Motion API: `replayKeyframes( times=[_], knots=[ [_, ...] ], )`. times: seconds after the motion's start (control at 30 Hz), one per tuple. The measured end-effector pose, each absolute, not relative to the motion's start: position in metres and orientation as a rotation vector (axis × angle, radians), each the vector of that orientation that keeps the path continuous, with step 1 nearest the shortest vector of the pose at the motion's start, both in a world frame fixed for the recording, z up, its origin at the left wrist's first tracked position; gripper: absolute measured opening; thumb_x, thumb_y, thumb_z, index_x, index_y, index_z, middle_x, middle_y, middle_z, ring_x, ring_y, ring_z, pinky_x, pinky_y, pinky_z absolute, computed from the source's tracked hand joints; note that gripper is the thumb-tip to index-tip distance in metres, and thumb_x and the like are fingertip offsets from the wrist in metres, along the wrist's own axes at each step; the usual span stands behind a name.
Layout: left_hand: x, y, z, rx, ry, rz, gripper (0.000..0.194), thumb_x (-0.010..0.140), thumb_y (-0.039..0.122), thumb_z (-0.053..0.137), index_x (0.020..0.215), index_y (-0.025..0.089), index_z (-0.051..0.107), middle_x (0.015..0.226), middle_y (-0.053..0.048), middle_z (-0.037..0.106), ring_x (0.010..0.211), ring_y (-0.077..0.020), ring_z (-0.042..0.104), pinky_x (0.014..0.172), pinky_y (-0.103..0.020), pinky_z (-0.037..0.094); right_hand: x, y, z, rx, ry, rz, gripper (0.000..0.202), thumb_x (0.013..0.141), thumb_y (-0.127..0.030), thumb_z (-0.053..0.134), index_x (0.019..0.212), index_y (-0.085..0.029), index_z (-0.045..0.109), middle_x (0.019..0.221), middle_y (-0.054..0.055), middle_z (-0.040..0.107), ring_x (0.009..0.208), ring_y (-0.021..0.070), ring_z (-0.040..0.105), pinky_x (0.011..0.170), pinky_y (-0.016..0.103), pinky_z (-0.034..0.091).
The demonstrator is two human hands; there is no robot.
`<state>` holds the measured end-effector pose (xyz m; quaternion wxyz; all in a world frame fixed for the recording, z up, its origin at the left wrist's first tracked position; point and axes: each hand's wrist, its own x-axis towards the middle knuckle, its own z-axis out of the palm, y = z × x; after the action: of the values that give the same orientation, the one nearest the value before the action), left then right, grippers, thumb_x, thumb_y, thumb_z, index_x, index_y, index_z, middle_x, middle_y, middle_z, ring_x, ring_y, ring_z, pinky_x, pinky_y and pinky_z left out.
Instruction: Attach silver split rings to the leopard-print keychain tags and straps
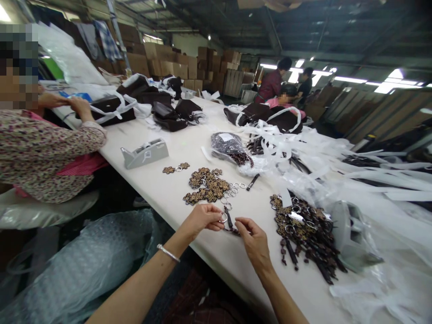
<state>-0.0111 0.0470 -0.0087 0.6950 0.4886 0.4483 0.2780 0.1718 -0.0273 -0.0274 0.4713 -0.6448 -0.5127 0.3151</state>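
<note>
The left hand (200, 220) pinches a metal ring (226, 218) over a pale table (189, 146); whether the right hand (254, 238) grips anything is unclear. Beyond the fingers (212, 209) lie flower-shaped pieces (211, 188) and, farther back, stacked cartons (173, 68).

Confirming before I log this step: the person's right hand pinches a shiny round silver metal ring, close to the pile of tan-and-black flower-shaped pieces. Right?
Wrong hand: the head view shows the left hand pinching the shiny round silver metal ring, close to the pile of tan-and-black flower-shaped pieces.
</note>
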Motion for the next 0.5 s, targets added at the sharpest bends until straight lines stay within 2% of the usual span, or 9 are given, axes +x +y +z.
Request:
replayKeyframes(
  times=[0.13, 0.23, 0.37, 0.5],
  knots=[
    [-0.009, 0.032, 0.002, 0.955, 0.927, 0.7, 0.041, 0.065, 0.036, 0.083, 0.089, 0.011, 0.061, 0.074, -0.008, 0.074, 0.063, -0.0177, 0.072, 0.062, -0.028, 0.059, 0.161, -0.03, -0.006, -1.492, -1.298, 0.838, 0.029, 0.088, -0.042, 0.059, 0.096, -0.018, 0.073, 0.091, 0.006, 0.074, 0.085, 0.0217, 0.067, 0.078, 0.032, 0.051],
    [-0.008, 0.026, 0.009, 0.927, 0.893, 0.71, 0.044, 0.063, 0.038, 0.084, 0.088, 0.011, 0.06, 0.071, -0.007, 0.073, 0.061, -0.0182, 0.072, 0.059, -0.028, 0.058, 0.16, -0.034, 0.003, -1.439, -1.406, 0.824, 0.025, 0.091, -0.036, 0.057, 0.102, -0.02, 0.072, 0.098, 0.006, 0.074, 0.089, 0.0211, 0.067, 0.08, 0.032, 0.052],
    [-0.008, 0.022, 0.016, 0.912, 0.881, 0.709, 0.047, 0.063, 0.04, 0.086, 0.088, 0.011, 0.058, 0.073, -0.008, 0.073, 0.06, -0.0174, 0.071, 0.057, -0.027, 0.057, 0.163, -0.038, 0.005, -1.327, -1.596, 0.655, 0.021, 0.092, -0.026, 0.058, 0.111, -0.022, 0.068, 0.102, 0.006, 0.071, 0.092, 0.0196, 0.065, 0.081, 0.032, 0.052],
    [-0.008, 0.022, 0.015, 0.909, 0.863, 0.706, 0.047, 0.064, 0.041, 0.085, 0.089, 0.012, 0.057, 0.072, -0.006, 0.072, 0.058, -0.0163, 0.07, 0.057, -0.027, 0.057, 0.166, -0.04, -0.001, -1.21, -1.771, 0.456, 0.019, 0.093, -0.018, 0.056, 0.106, -0.024, 0.068, 0.096, 0.005, 0.069, 0.089, 0.0185, 0.064, 0.079, 0.032, 0.053]
  ],
)
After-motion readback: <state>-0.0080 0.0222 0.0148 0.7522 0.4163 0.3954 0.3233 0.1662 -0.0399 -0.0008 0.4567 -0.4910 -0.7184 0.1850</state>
